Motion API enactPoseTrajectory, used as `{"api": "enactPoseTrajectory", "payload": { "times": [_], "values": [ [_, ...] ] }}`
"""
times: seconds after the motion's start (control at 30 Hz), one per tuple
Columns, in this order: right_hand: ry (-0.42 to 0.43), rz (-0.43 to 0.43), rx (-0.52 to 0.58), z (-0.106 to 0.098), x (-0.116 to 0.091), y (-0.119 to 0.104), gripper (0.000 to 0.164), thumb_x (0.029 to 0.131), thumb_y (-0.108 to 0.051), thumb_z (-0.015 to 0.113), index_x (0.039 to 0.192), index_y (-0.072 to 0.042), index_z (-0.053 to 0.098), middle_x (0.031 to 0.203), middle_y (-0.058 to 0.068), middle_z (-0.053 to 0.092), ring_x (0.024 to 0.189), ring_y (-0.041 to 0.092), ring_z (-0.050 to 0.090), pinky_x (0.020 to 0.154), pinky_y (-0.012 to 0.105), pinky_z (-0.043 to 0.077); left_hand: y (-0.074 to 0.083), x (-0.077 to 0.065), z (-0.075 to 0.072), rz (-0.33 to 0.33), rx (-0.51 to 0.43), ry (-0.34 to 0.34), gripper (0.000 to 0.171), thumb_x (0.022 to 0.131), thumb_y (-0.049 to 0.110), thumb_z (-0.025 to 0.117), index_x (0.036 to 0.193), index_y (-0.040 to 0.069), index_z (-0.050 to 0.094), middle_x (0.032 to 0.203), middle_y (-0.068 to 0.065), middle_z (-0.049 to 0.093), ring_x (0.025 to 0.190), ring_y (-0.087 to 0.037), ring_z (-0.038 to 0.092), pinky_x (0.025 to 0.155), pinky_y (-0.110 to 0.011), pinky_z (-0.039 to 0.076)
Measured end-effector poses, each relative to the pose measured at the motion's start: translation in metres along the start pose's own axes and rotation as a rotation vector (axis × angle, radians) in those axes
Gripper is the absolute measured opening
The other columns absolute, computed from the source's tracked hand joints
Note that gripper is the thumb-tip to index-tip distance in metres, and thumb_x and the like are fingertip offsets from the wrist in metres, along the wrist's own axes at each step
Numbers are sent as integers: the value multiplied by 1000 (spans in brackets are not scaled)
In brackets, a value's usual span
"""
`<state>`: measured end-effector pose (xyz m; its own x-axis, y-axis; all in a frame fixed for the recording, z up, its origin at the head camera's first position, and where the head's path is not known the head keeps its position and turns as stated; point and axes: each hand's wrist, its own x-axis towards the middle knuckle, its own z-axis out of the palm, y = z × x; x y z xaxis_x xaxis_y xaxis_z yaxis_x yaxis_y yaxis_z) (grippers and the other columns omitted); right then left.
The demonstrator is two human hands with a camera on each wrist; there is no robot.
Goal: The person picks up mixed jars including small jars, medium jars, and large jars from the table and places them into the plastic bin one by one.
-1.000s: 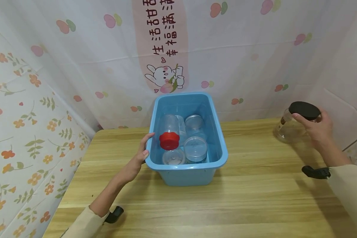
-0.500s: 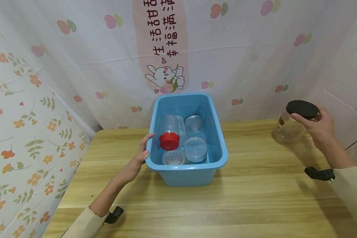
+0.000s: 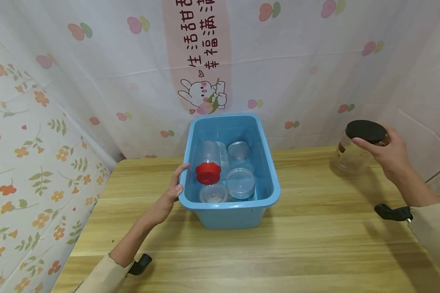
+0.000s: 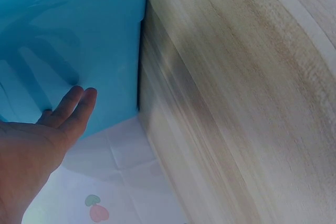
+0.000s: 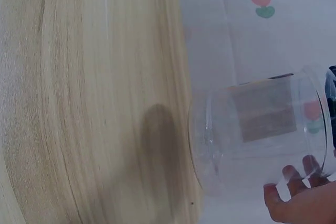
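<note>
My left hand [image 3: 165, 203] grips the left rim of a light blue plastic bin [image 3: 229, 217], and in the left wrist view some of its fingers lie against the outer wall. Inside the bin are several clear plastic jars, among them one with a red scalloped lid [image 3: 208, 173] and one with a clear lid [image 3: 240, 184]. Far to the right, my right hand [image 3: 392, 156] holds a clear jar [image 3: 352, 156] near its black lid [image 3: 366, 131], with the thumb at the lid's edge. The jar leans, and its label [image 5: 266, 109] shows in the right wrist view.
The bin stands on a wood-grain table [image 3: 220, 260] near its back edge. Behind it hangs a white printed cloth [image 3: 289, 73], and a floral cloth [image 3: 40, 162] closes off the left side. Bare tabletop [image 3: 304, 183] lies between bin and jar.
My right hand and the black-lidded jar have shifted a little to the left. The left hand and the bin have stayed in place.
</note>
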<state>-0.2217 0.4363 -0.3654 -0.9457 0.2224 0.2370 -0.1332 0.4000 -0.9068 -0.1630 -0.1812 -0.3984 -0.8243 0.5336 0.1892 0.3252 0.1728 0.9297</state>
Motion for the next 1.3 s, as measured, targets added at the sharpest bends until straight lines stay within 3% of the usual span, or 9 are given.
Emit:
{"api": "enactPoseTrajectory", "payload": {
  "times": [0.27,0.6,0.87,1.13,1.3],
  "values": [
    [-19,-19,-38,1,-1,-8,66,94,-9,73,152,-22,44,127,-11,48,103,6,49,69,14,46,3,0,1,-7,5,4,59,104,38,26,160,28,8,163,-14,-1,141,-49,18,98,-71,35],
    [-50,-51,25,6,-3,-27,67,93,-1,72,152,-20,45,125,-10,53,94,5,53,65,16,43,2,1,0,-3,7,2,59,104,37,25,160,28,8,163,-14,-1,141,-49,18,99,-73,34],
    [-87,-64,-30,14,-6,-41,65,95,-5,71,152,-21,44,125,-8,52,96,8,51,69,16,45,2,0,0,-1,6,5,58,104,37,24,160,28,9,163,-14,-1,141,-49,19,99,-72,34],
    [-150,-76,89,28,-8,-49,62,93,1,71,147,-20,49,125,-4,54,93,9,52,67,18,44,1,0,0,-15,6,10,59,104,37,26,160,29,9,163,-14,-1,141,-48,18,99,-72,34],
    [-174,-95,189,34,-8,-53,61,91,5,72,145,-14,51,123,-1,58,97,8,59,75,13,48,1,0,-1,-18,1,2,58,105,38,26,160,31,9,163,-12,-1,142,-47,18,99,-72,35]
  ]
}}
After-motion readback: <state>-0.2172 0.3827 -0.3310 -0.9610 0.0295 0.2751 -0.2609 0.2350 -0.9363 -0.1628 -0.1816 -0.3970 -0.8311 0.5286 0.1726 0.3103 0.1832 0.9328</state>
